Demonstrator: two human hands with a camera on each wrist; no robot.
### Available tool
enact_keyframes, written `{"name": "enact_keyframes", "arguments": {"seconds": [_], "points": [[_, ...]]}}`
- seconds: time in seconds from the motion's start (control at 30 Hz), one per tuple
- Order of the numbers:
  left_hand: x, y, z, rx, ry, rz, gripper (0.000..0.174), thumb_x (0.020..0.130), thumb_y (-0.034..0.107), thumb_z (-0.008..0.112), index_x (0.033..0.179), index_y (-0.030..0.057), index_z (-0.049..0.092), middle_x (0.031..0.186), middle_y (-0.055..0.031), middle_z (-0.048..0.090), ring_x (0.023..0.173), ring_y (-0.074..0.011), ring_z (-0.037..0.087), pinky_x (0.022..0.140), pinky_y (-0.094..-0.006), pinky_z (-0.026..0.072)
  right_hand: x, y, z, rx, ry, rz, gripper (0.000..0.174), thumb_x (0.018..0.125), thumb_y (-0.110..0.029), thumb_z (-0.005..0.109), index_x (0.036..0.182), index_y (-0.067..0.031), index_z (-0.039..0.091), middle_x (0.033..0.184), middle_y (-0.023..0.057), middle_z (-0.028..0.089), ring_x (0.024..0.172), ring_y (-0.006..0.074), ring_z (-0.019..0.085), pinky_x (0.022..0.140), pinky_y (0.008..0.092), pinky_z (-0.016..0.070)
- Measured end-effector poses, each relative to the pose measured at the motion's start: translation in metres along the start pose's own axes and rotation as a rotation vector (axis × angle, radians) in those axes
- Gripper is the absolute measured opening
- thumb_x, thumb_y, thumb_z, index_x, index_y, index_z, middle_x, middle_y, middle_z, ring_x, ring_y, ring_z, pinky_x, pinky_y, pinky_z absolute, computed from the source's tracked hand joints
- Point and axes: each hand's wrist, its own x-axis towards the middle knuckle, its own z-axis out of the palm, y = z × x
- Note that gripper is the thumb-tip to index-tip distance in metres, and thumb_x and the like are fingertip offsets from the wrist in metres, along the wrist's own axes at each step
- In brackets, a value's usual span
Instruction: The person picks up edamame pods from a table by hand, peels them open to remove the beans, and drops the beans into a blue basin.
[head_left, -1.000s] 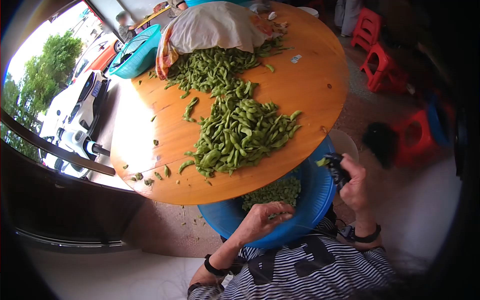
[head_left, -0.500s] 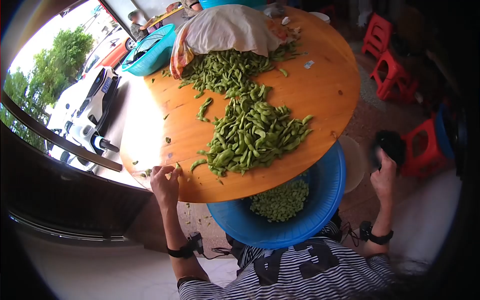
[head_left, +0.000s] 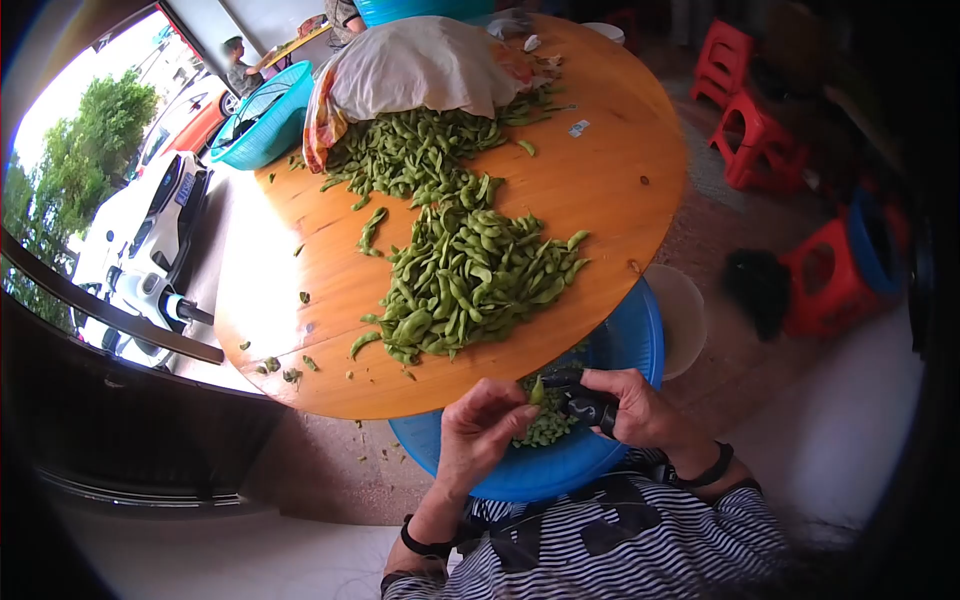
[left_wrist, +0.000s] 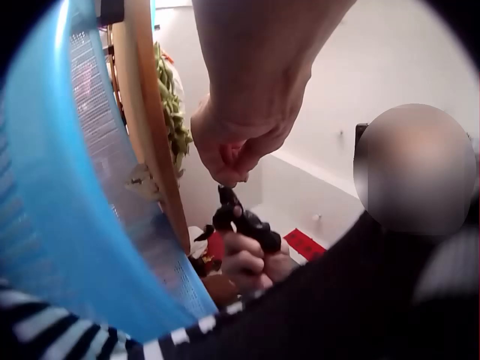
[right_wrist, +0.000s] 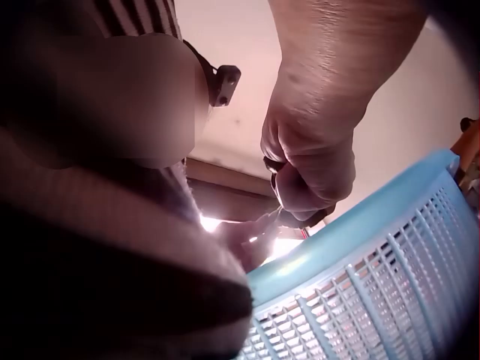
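Over the blue basket (head_left: 640, 335), the left hand (head_left: 482, 432) pinches a green pod (head_left: 537, 391) between thumb and fingers. Facing it, the right hand (head_left: 645, 408) grips a small black tool (head_left: 592, 408), its tip close to the pod. In the left wrist view the black tool (left_wrist: 251, 225) points up at the left hand's (left_wrist: 244, 142) fingertips. The right wrist view shows the right hand (right_wrist: 311, 165) curled above the basket rim (right_wrist: 360, 232). Shelled beans (head_left: 548, 428) lie in the basket, partly hidden by the hands.
A pile of pods (head_left: 465, 280) covers the middle of the round wooden table (head_left: 620, 180), with more under a pale cloth (head_left: 420, 70). A teal basket (head_left: 265, 125) stands at its far left edge. Red stools (head_left: 825, 280) and a pale bucket (head_left: 680, 320) are at the right.
The left hand has come from the table's near left edge to above the basket with a pod. The right hand has moved in from the right to meet it.
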Motion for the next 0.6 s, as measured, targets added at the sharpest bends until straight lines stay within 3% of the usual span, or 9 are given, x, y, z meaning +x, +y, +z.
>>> {"name": "enact_keyframes", "arguments": {"seconds": [0.03, 0.1, 0.13, 0.23, 0.57, 0.6], "points": [[0.002, -0.005, 0.007, -0.003, -0.008, -0.004, 0.016, 0.081, -0.009, 0.069, 0.091, 0.0000, 0.061, 0.079, -0.0056, 0.065, 0.066, -0.0108, 0.061, 0.059, -0.0225, 0.0501, -0.001, -0.004, -0.001, -0.002, 0.008, 0.005, 0.031, 0.080, -0.014, 0.050, 0.103, 0.0029, 0.062, 0.078, 0.0039, 0.056, 0.074, 0.0093, 0.053, 0.065, 0.0262, 0.0438], [0.004, -0.012, 0.017, -0.041, -0.022, 0.012, 0.015, 0.082, -0.008, 0.069, 0.092, 0.0001, 0.061, 0.079, -0.0046, 0.064, 0.068, -0.0095, 0.061, 0.060, -0.0224, 0.0506, 0.000, -0.009, -0.006, 0.134, -0.062, 0.229, 0.022, 0.085, -0.005, 0.050, 0.101, 0.0006, 0.064, 0.072, -0.0027, 0.054, 0.067, 0.0030, 0.048, 0.057, 0.0227, 0.0387], [0.004, -0.013, 0.018, -0.019, -0.019, 0.026, 0.013, 0.083, -0.008, 0.068, 0.092, -0.0003, 0.062, 0.079, -0.0042, 0.064, 0.069, -0.0089, 0.060, 0.061, -0.0224, 0.0507, -0.001, -0.010, -0.007, 0.142, -0.051, 0.245, 0.020, 0.085, 0.003, 0.050, 0.097, -0.0008, 0.065, 0.068, -0.0059, 0.051, 0.061, 0.0001, 0.044, 0.051, 0.0204, 0.0332], [0.005, -0.020, 0.020, 0.110, 0.002, 0.068, 0.013, 0.082, -0.009, 0.067, 0.091, -0.0006, 0.061, 0.079, -0.0036, 0.064, 0.069, -0.0084, 0.060, 0.060, -0.0216, 0.0501, -0.003, -0.001, -0.010, 0.243, -0.024, 0.313, 0.021, 0.084, 0.003, 0.049, 0.096, -0.0013, 0.066, 0.067, -0.0049, 0.051, 0.059, 0.0009, 0.044, 0.049, 0.0207, 0.0333], [0.008, -0.022, 0.026, 0.266, 0.034, 0.164, 0.012, 0.081, -0.009, 0.068, 0.086, -0.0001, 0.061, 0.077, -0.0024, 0.062, 0.065, -0.0076, 0.058, 0.059, -0.0199, 0.0472, -0.003, 0.009, -0.014, 0.266, -0.018, 0.268, 0.030, 0.086, 0.004, 0.046, 0.107, -0.0018, 0.066, 0.068, -0.0045, 0.052, 0.056, 0.0006, 0.044, 0.047, 0.0192, 0.0321], [0.008, -0.022, 0.023, 0.071, -0.024, 0.057, 0.013, 0.081, -0.007, 0.069, 0.088, 0.0003, 0.061, 0.077, -0.0039, 0.063, 0.067, -0.0088, 0.060, 0.058, -0.0206, 0.0481, -0.004, 0.014, -0.017, 0.383, -0.053, 0.285, 0.030, 0.087, -0.001, 0.046, 0.110, -0.0017, 0.066, 0.068, -0.0040, 0.053, 0.055, 0.0011, 0.044, 0.046, 0.0187, 0.0320]]}}
